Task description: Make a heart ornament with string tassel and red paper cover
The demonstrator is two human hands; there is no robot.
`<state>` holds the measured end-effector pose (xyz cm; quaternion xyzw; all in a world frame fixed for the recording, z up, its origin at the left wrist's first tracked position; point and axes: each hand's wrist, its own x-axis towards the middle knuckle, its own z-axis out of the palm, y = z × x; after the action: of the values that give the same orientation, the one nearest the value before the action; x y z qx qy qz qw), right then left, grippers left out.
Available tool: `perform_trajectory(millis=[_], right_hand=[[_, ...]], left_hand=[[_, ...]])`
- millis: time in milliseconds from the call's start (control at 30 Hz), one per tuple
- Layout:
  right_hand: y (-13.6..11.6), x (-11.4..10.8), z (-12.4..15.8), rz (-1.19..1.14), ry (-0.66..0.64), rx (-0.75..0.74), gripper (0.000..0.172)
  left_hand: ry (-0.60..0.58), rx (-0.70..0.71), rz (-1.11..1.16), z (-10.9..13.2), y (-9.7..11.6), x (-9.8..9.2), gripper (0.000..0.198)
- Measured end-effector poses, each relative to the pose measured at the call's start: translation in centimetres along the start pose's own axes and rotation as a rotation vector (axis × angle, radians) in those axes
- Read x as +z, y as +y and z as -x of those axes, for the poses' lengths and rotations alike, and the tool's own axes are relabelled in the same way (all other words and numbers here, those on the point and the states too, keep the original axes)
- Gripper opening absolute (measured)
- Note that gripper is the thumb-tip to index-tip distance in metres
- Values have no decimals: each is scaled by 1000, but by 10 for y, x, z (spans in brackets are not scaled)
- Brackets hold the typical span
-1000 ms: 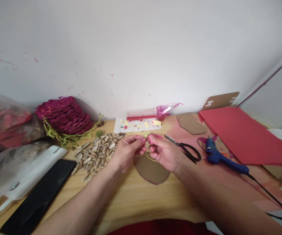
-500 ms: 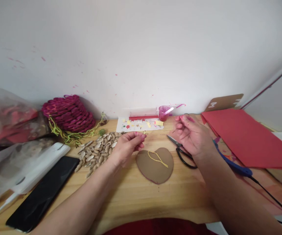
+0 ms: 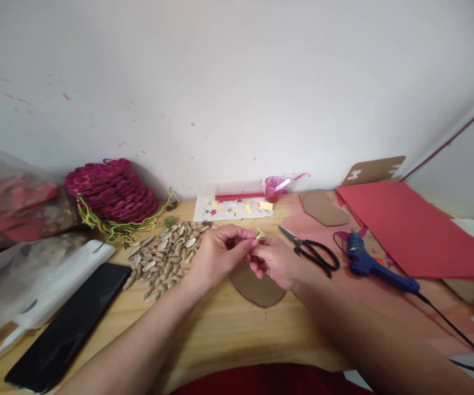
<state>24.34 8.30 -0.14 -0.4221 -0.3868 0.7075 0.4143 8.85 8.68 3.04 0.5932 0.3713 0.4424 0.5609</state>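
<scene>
My left hand (image 3: 216,255) and my right hand (image 3: 276,260) meet above a brown heart-shaped cardboard piece (image 3: 257,289) lying on the wooden table (image 3: 237,334). Both hands pinch a thin yellow-green string (image 3: 259,235), whose short end sticks up between the fingertips. The hands cover most of the cardboard heart and the rest of the string. A heap of pale seeds (image 3: 165,255) lies just left of my left hand. Black scissors (image 3: 313,253) lie just right of my right hand.
A blue glue gun (image 3: 374,267) with a black cord lies at the right, by red paper sheets (image 3: 418,230). Along the wall: a dark pink woven stack (image 3: 111,191), a star sticker sheet (image 3: 231,208), a pink cup (image 3: 272,189). A black phone (image 3: 68,323) lies at left.
My right hand, half a second ago away by the scissors, has come back to the left hand and pinches the string again. The string loop no longer lies on the heart.
</scene>
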Motion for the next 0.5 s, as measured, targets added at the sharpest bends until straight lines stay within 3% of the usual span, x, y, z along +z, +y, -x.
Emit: perform_trajectory(millis=[200, 500], right_hand=[[-7, 4, 2, -102, 71, -98, 25], [-7, 1, 1, -246, 40, -191, 22]], left_hand=[[88, -61, 85, -5, -4, -3, 32], [109, -239, 243, -8, -8, -4, 45]])
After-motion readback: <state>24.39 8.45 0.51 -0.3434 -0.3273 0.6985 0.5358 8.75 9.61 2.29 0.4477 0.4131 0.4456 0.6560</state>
